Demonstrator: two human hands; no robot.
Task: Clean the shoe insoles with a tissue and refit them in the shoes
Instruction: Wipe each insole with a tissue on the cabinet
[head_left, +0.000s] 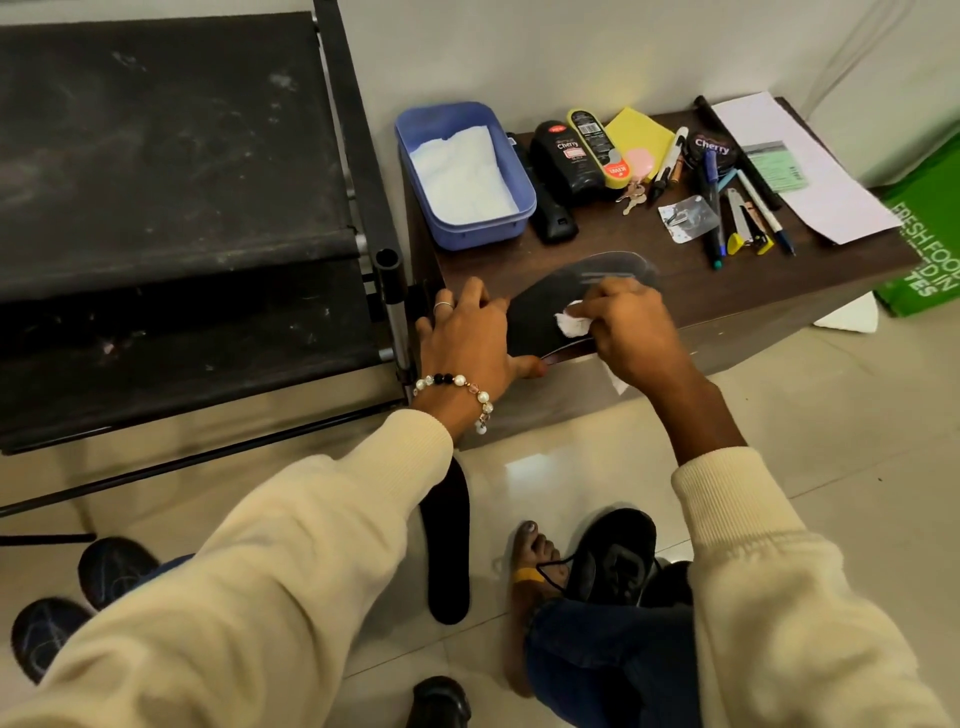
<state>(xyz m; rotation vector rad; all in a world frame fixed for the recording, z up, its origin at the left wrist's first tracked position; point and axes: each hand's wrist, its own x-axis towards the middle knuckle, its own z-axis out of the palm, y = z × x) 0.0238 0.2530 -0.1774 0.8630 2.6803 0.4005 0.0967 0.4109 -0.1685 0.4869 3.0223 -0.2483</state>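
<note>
A black insole (540, 317) lies on the near edge of the low brown table (675, 291), its toe end blurred. My left hand (467, 343) grips its heel end, thumb underneath. My right hand (623, 327) pinches a crumpled white tissue (574, 323) against the insole's top. A second black insole (448, 551) lies on the floor below the table. A black sneaker (615, 558) sits on the floor beside a bare foot (535, 561).
A blue tub (511, 171) holding white tissues stands at the table's back left, with shoe polish bottles (566, 161), pens and papers to its right. A black shoe rack (182, 208) fills the left. Dark shoes (111, 569) lie bottom left; a green bag (924, 249) is at right.
</note>
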